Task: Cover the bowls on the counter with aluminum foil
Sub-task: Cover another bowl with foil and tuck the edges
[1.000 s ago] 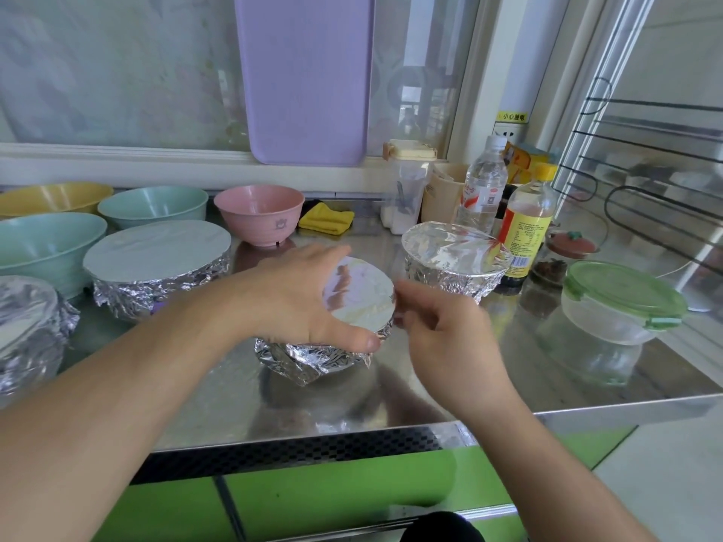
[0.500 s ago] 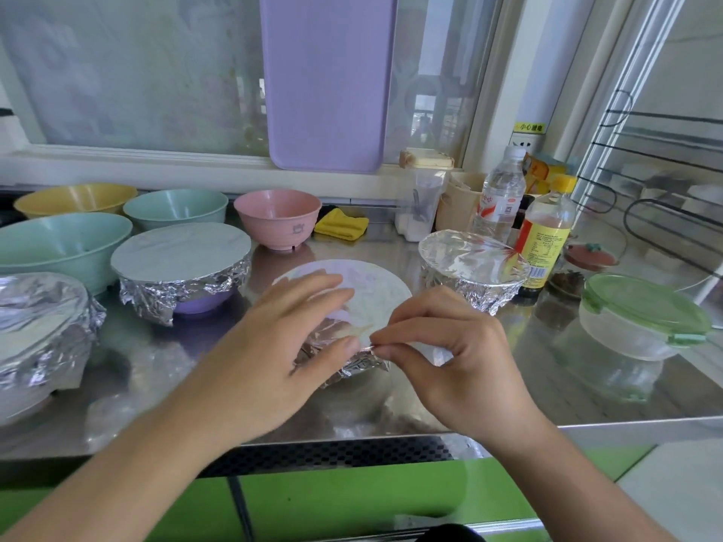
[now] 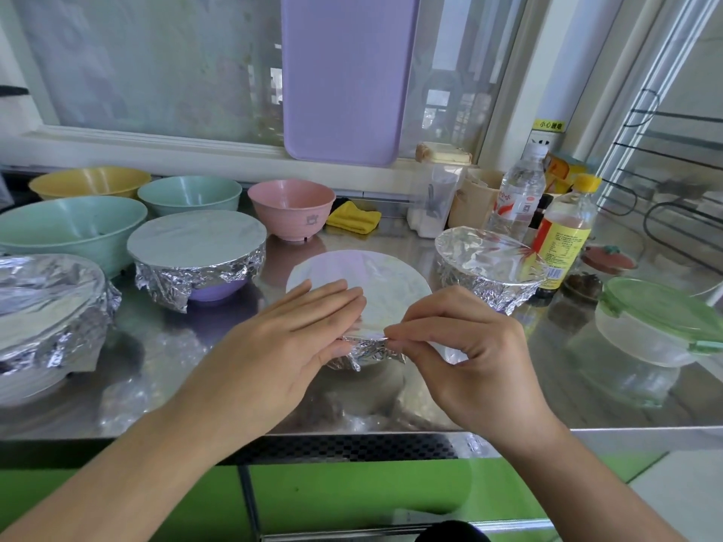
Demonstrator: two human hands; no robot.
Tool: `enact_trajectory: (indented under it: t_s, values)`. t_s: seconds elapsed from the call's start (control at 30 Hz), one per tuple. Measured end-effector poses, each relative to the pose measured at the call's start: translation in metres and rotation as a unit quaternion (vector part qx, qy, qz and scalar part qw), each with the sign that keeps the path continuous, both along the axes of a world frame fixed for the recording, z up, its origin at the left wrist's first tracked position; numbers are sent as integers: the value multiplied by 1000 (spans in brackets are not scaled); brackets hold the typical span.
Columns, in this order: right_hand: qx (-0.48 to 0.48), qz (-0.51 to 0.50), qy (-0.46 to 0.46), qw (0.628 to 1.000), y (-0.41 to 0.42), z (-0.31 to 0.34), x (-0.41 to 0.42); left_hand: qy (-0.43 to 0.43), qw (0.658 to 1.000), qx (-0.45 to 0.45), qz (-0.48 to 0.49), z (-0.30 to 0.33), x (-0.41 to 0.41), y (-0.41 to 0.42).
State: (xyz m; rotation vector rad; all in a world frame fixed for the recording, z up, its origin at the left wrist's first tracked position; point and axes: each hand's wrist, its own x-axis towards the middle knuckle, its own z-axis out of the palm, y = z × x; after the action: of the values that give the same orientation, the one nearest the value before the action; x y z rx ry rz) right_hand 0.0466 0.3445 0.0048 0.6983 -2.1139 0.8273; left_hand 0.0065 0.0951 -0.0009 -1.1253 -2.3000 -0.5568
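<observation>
A foil-covered bowl (image 3: 375,283) stands in the middle of the steel counter (image 3: 489,389). My left hand (image 3: 289,342) lies flat on the near left part of its foil top, fingers straight. My right hand (image 3: 461,346) pinches the crumpled foil edge at the bowl's near rim. Three other bowls wear foil: a purple one (image 3: 195,248) to the left, a large one (image 3: 43,303) at the far left, and one (image 3: 485,264) to the right. Uncovered bowls stand behind: pink (image 3: 291,205), small green (image 3: 189,195), large green (image 3: 70,228), yellow (image 3: 90,181).
A clear container with a green lid (image 3: 657,326) sits at the right. Bottles (image 3: 563,232) and jars line the back right, beside a yellow cloth (image 3: 354,219). A purple cutting board (image 3: 344,76) leans on the window. The counter's front edge runs just below my wrists.
My left hand has slid from gripping the bowl's near side to lying flat on the foil top. My right hand has closed into a pinch on the foil edge. The view shifted slightly.
</observation>
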Motion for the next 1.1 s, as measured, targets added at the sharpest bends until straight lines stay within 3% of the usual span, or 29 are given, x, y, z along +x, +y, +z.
enact_trajectory:
  t_s: [0.17, 0.27, 0.4, 0.53, 0.83, 0.97, 1.1]
  values:
    - [-5, -8, -7, 1000, -2, 1, 1, -38, 997, 42, 45, 1, 9, -1]
    - [5, -29, -49, 998, -2, 8, 2, -114, 983, 80, 117, 3, 19, 2]
    - [-6, -59, -237, 970, -5, 26, -12, -229, 938, 168, 201, -2, 23, 14]
    - [-58, -46, -372, 925, -16, 30, -31, -278, 920, 220, 167, -13, 24, 25]
    - [-29, -63, -307, 949, -22, 38, -23, -313, 920, 215, 94, -9, 26, 21]
    - [-40, -85, -319, 943, -11, 39, -18, -372, 900, 221, 53, -2, 18, 3]
    - [-71, -68, -277, 956, -2, 34, -13, -375, 896, 219, 98, -2, 11, -12]
